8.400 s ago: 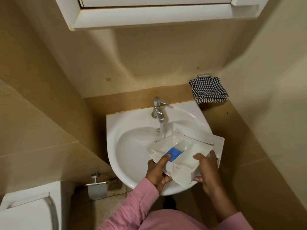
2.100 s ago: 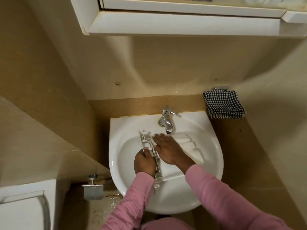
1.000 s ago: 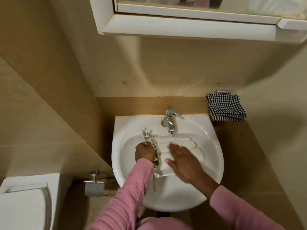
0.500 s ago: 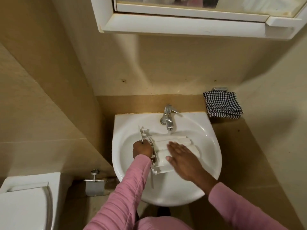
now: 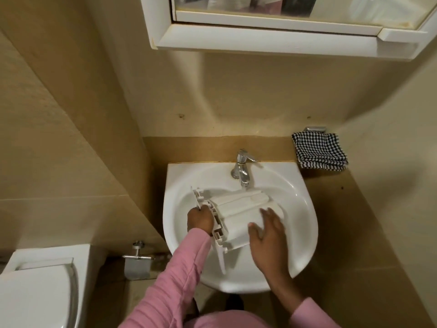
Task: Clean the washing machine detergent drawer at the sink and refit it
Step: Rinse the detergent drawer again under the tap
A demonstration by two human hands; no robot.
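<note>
From your head camera, the detergent drawer [image 5: 236, 209] lies inside the white sink [image 5: 300, 223], turned so its ribbed underside faces up. Its far end sits just below the chrome tap [image 5: 242, 171]. Its flat front panel stands on edge along the left side of the basin and reaches out over the near rim.

Your left hand [image 5: 200, 220] grips the drawer at that front panel, with the fingers curled round the plastic and the knuckles toward you. Your right hand [image 5: 267, 235] lies flat on the near right part of the underside, with the fingers straight and spread wide and the thumb out to the left, holding nothing. Both pink sleeves [image 5: 179, 275] reach in from the bottom of the frame.

You cannot tell whether water is running from the spout.

A folded black-and-white checked cloth [image 5: 319, 152] rests on the ledge to the right of the sink, well apart from the drawer. A white mirrored cabinet [image 5: 272, 41] hangs on the wall above. At lower left stand a white toilet [image 5: 37, 292] and, beside it on the wall, a metal paper holder [image 5: 137, 262].
</note>
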